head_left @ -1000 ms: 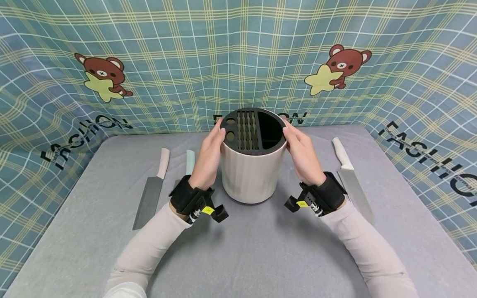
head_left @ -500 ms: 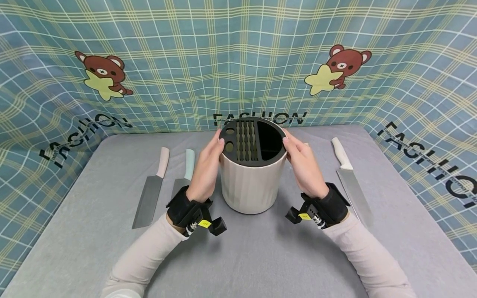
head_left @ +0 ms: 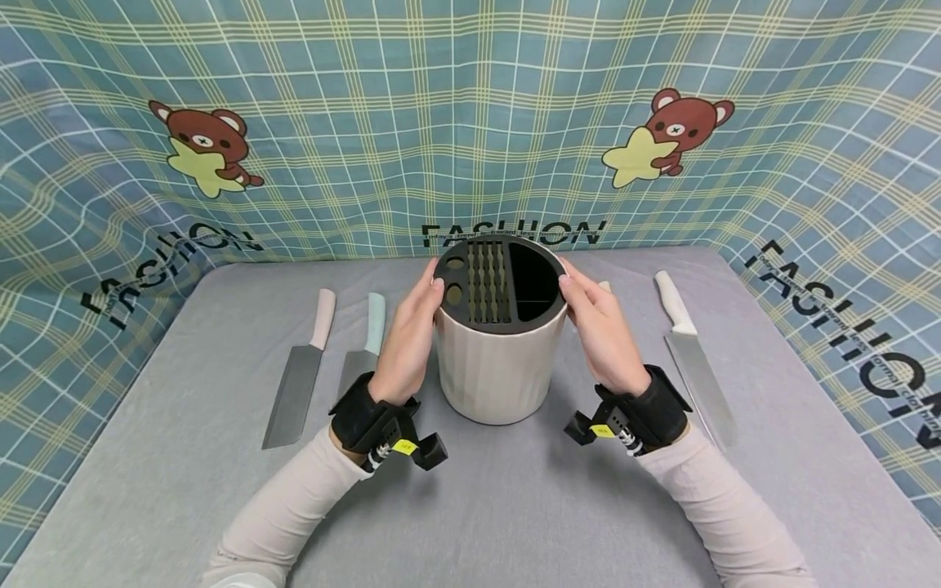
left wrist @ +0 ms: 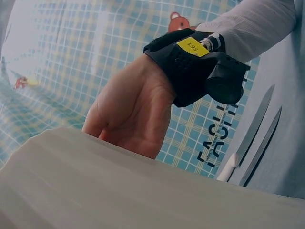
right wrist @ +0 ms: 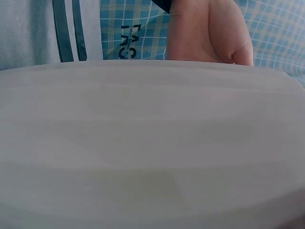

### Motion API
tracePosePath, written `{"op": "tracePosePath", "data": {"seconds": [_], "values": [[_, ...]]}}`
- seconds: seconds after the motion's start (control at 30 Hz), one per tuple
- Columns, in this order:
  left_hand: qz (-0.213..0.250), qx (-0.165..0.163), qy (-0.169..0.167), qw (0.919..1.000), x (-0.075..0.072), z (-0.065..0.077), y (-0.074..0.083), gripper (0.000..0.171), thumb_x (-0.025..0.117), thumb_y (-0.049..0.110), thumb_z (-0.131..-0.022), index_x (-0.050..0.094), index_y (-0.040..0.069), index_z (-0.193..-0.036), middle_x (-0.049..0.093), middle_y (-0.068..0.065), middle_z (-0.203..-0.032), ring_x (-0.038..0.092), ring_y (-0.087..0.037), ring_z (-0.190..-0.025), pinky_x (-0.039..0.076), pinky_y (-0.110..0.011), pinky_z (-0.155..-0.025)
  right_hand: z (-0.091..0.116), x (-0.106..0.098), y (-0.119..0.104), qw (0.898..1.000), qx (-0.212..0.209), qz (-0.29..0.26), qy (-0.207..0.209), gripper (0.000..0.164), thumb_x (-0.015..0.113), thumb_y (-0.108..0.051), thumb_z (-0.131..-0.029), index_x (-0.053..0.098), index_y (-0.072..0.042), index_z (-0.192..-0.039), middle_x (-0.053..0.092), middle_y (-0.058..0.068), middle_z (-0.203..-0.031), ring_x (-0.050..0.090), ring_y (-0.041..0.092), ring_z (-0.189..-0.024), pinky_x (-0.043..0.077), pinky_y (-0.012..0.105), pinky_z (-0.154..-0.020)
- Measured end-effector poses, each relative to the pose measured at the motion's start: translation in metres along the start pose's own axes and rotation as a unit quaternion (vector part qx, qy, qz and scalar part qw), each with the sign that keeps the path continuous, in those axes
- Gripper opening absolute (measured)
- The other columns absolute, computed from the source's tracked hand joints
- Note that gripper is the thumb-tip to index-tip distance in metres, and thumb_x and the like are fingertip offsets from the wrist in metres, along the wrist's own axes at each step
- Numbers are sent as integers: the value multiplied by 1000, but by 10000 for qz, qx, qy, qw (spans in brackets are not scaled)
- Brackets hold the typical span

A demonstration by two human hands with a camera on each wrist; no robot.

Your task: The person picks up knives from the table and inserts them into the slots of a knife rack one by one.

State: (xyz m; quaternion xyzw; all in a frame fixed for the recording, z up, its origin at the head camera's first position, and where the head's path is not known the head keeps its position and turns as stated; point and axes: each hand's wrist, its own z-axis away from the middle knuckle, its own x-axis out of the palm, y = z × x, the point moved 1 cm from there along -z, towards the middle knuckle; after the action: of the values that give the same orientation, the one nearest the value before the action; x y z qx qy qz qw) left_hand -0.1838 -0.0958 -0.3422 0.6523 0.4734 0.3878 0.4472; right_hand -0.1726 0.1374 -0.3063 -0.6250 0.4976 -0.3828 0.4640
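Grey tabletop [head_left: 500, 514] — left hand [head_left: 406, 339], right hand [head_left: 604, 336] — both gripping white holder [head_left: 496, 376] between them.

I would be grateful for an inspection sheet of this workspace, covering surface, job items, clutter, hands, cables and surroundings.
Surface: grey tabletop.
Job's things: off-white knife holder with a black slotted top; whether its base touches the tabletop is unclear.
Clutter: pink-handled cleaver and partly hidden green-handled cleaver lie left of the holder, white-handled knife right; another pale handle tip shows behind the right hand.
Hands: left hand and right hand grip opposite sides of the holder near its rim.
Cables: nothing seen.
Surroundings: plaid cloth with bear prints and FASHION lettering, behind and at both sides.
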Motion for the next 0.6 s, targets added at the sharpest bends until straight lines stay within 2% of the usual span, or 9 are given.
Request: {"op": "tracePosePath", "data": {"seconds": [0.07,0.17,0.27,0.3,0.33,0.5,0.53,0.57,0.6], "values": [[-10,-18,-5,10000,1,2,2,59,37,45,-105,15,27,-156,7,10,-163,3,-7,-150,11,-33,-127,0,0,1,10000,-20,30,-1,49,35,-20,-108,27,0,-152,25,12,-159,24,19,-147,28,31,-123],[-74,-244,48,9997,10,10,26,59,37,46,-105,14,26,-156,8,11,-163,3,-6,-149,10,-31,-126,2,0,1,10000,-40,41,3,49,34,-20,-108,27,0,-152,23,12,-160,22,18,-147,28,31,-123],[-112,-342,57,9993,12,12,33,59,36,45,-105,14,25,-156,8,12,-162,5,-4,-148,12,-28,-125,2,0,2,10000,-34,7,34,48,34,-18,-108,27,0,-151,23,12,-160,23,17,-147,28,29,-123],[-138,-348,47,9993,12,13,33,60,36,46,-105,14,26,-156,9,12,-162,5,-4,-148,12,-28,-125,2,0,2,10000,-29,-5,47,48,34,-18,-108,28,0,-151,23,13,-160,23,17,-147,28,29,-123],[-53,-248,-10,9997,8,9,24,62,39,47,-104,14,26,-156,8,12,-162,5,-4,-148,13,-28,-125,2,0,2,10000,-20,-15,60,47,34,-17,-108,28,0,-151,24,13,-160,24,16,-147,28,29,-123],[-241,-227,-108,9994,1,8,20,65,40,53,-101,16,28,-156,10,12,-162,7,-2,-148,14,-27,-125,2,0,2,9999,46,-46,76,46,34,-16,-108,29,0,-151,25,12,-159,25,15,-146,28,28,-123],[-275,-250,-150,9992,-1,8,20,64,40,52,-102,16,27,-156,10,11,-162,8,-3,-148,14,-27,-125,2,0,2,9999,52,-54,73,46,34,-16,-108,29,0,-151,26,11,-159,25,15,-146,28,28,-123],[-416,-354,-166,9984,1,10,29,61,36,50,-103,16,25,-156,11,10,-162,9,-3,-148,14,-27,-125,2,0,2,9999,55,-57,74,46,34,-16,-108,29,0,-151,27,11,-159,25,15,-146,28,28,-123],[-438,-380,-196,9981,-1,9,30,60,35,48,-104,16,23,-156,11,9,-162,10,-4,-148,16,-26,-124,2,0,2,9999,50,-55,75,46,34,-16,-108,29,0,-151,27,10,-159,26,15,-146,28,28,-123]]}}
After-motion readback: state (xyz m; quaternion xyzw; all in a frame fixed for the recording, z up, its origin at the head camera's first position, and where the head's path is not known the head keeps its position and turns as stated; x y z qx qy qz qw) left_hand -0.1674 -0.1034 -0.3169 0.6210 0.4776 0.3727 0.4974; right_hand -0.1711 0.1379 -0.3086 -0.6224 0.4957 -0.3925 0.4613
